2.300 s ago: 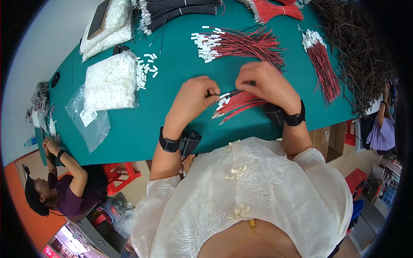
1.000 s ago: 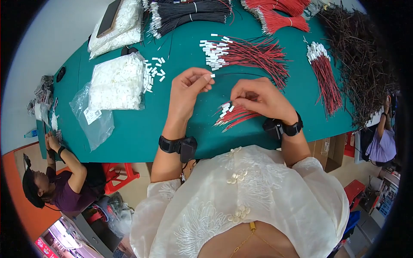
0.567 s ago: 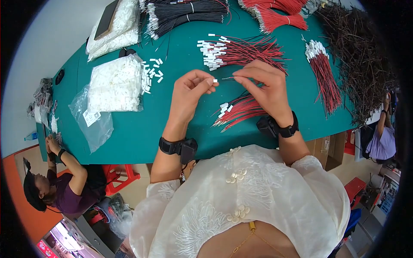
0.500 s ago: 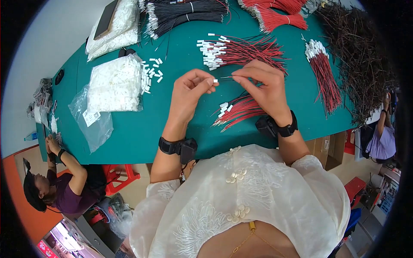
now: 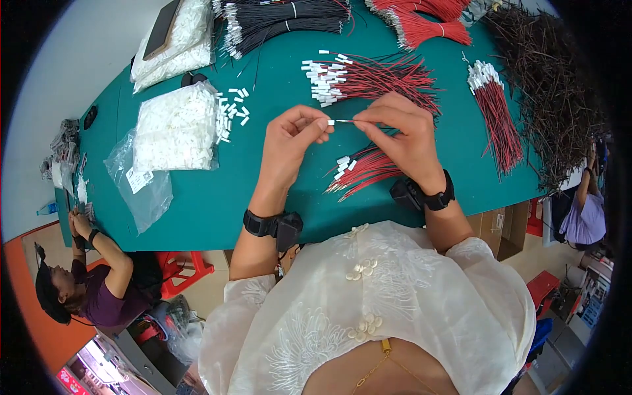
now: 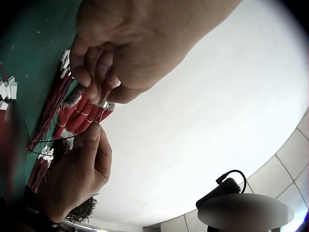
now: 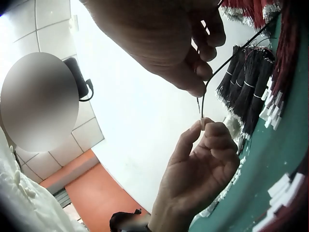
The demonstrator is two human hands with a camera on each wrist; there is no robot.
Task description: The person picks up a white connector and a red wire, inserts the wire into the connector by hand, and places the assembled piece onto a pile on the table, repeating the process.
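Between thumb and index finger, the left hand (image 5: 289,141) pinches a small white connector (image 5: 331,123). A black wire (image 7: 217,72) runs out of this connector in the right wrist view. The right hand (image 5: 405,135) pinches a thin wire (image 5: 345,121) whose tip points at the connector; whether the tip is inside cannot be told. Under the right hand lies a small bunch of red wires (image 5: 372,172) with a few white connectors at its left end. Beyond both hands spreads a larger pile of red and black wires (image 5: 385,80) with white connectors.
Loose white connectors (image 5: 232,108) lie by a bag of connectors (image 5: 174,128) at left. Black wire bundles (image 5: 289,23) and red ones (image 5: 434,29) lie at the back. Another connector-ended bunch (image 5: 495,112) and a dark tangled heap (image 5: 546,85) are at right.
The left hand rose from the small bunch with the connector. The right hand left that bunch and came up beside the left, bringing its wire tip close to the connector.
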